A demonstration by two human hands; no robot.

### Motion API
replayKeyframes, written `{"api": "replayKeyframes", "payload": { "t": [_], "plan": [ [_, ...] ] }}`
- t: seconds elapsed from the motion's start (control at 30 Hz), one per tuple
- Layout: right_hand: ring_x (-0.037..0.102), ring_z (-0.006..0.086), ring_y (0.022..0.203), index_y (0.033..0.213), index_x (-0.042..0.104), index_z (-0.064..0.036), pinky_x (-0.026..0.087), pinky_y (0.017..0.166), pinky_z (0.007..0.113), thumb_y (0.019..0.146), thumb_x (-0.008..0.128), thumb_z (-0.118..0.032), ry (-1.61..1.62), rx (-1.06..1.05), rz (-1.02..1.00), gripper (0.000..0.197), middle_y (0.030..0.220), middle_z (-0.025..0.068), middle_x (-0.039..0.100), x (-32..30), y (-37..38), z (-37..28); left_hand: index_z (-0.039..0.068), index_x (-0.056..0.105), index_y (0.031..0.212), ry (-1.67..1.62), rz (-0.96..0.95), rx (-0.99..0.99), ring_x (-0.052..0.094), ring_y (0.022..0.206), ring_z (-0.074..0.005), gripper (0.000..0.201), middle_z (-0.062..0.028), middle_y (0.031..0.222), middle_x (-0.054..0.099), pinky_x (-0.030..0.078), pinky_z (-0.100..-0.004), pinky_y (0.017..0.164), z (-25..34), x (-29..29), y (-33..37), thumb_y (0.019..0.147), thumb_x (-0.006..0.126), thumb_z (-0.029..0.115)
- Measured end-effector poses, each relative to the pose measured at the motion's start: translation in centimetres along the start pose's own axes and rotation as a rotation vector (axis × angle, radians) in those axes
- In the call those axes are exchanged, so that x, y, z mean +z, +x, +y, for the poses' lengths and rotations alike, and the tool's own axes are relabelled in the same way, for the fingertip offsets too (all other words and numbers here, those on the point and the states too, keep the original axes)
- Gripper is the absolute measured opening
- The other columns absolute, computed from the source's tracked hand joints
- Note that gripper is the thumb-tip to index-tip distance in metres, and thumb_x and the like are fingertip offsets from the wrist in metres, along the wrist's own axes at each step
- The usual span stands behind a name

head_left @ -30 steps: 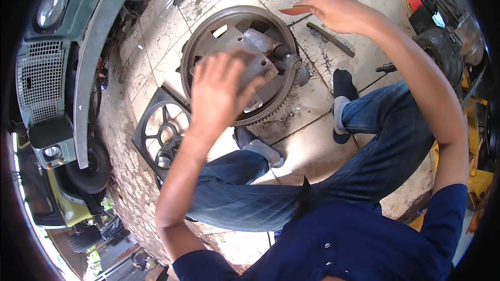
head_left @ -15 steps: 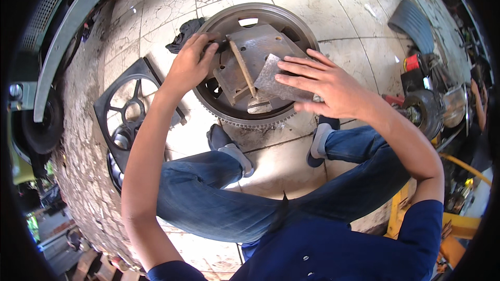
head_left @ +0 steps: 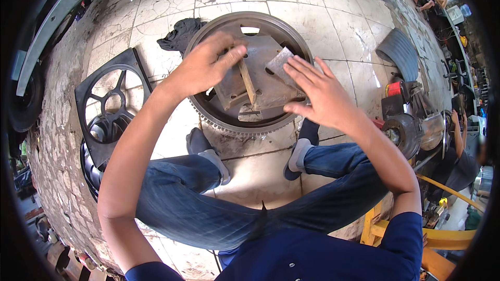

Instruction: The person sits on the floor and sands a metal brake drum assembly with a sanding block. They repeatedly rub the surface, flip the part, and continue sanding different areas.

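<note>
A toothed metal flywheel (head_left: 291, 34) lies on the floor in front of me, with an angular metal plate (head_left: 263, 49) on top. My left hand (head_left: 211, 65), blurred, is curled over the upper end of a thin wooden stick (head_left: 247, 82). That end is hidden by my fingers; the other end slants down to the plate's near edge. My right hand (head_left: 323, 88) is open, its fingers flat and thumb apart, over a grey rough-looking piece (head_left: 281, 62) at the plate's right side. Part of this piece is hidden beneath the fingers.
A black frame with a spoked ring (head_left: 86, 99) lies at left beside a black cloth (head_left: 179, 34). On the right are a ribbed grey-blue mat (head_left: 398, 52), a machine part with a round disc (head_left: 401, 135) and a yellow metal frame (head_left: 370, 226). Another person (head_left: 461, 169) is at far right.
The view has shifted. My left hand has moved right and toward me over the flywheel, and the wooden stick stands steeper. My right hand stays over the grey piece, covering it differently.
</note>
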State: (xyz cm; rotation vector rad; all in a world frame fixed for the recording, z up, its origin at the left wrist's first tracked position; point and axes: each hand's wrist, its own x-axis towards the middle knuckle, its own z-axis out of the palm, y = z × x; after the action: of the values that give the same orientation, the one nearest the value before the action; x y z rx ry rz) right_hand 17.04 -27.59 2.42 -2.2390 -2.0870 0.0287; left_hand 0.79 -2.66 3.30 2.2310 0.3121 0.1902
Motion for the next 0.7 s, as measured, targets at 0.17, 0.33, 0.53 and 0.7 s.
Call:
{"api": "replayKeyframes", "payload": {
  "t": [0.17, 0.33, 0.53, 0.7],
  "plan": [
    [0.043, 0.0277, 0.141, 0.148, 0.046, -0.0085, 0.024, 0.122, 0.05, 0.089, 0.062, -0.06, 0.148, -0.104, 0.039, 0.08, 0.15, 0.0148, 0.048, -0.4, 0.0, -1.7, 0.004, 0.055, 0.137, 0.19, -0.184, 0.049, 0.043, 0.139, -0.033, 0.06, -0.0161, 0.145, 0.048, 0.037, -0.0445, 0.115, 0.4, -0.2, -0.1, 0.098, 0.059, 0.049],
    [0.046, 0.0261, 0.14, 0.147, 0.047, -0.0087, 0.033, 0.118, 0.049, 0.081, 0.072, -0.059, -0.082, -0.082, 0.095, 0.086, 0.149, 0.0146, 0.049, -0.3, -0.1, -1.0, 0.009, 0.044, 0.148, 0.248, -0.275, -0.008, 0.028, 0.148, -0.0374, 0.081, -0.0191, 0.157, 0.032, 0.03, -0.0509, 0.12, -0.2, -0.2, -0.6, 0.089, 0.065, 0.06],
    [0.045, 0.027, 0.14, 0.146, 0.048, -0.0089, 0.031, 0.12, 0.048, 0.08, 0.074, -0.057, 0.071, -0.072, 0.066, 0.086, 0.149, 0.0136, 0.049, -0.5, 0.0, -0.6, 0.014, 0.039, 0.152, 0.253, -0.329, 0.036, 0.023, 0.15, -0.0376, 0.091, -0.0174, 0.162, 0.024, 0.029, -0.0535, 0.121, -1.0, -0.5, -0.1, 0.082, 0.069, 0.065],
    [0.05, 0.0249, 0.134, 0.144, 0.052, -0.0125, 0.03, 0.12, 0.049, 0.08, 0.076, -0.055, 0.047, -0.13, 0.089, 0.08, 0.144, 0.0121, 0.053, -1.1, -0.4, -2.2, 0.019, 0.034, 0.155, 0.311, -0.361, 0.063, 0.021, 0.15, -0.038, 0.1, -0.0158, 0.164, 0.019, 0.03, -0.0542, 0.121, -0.8, -0.5, -0.3, 0.076, 0.076, 0.064]
  ]
}}
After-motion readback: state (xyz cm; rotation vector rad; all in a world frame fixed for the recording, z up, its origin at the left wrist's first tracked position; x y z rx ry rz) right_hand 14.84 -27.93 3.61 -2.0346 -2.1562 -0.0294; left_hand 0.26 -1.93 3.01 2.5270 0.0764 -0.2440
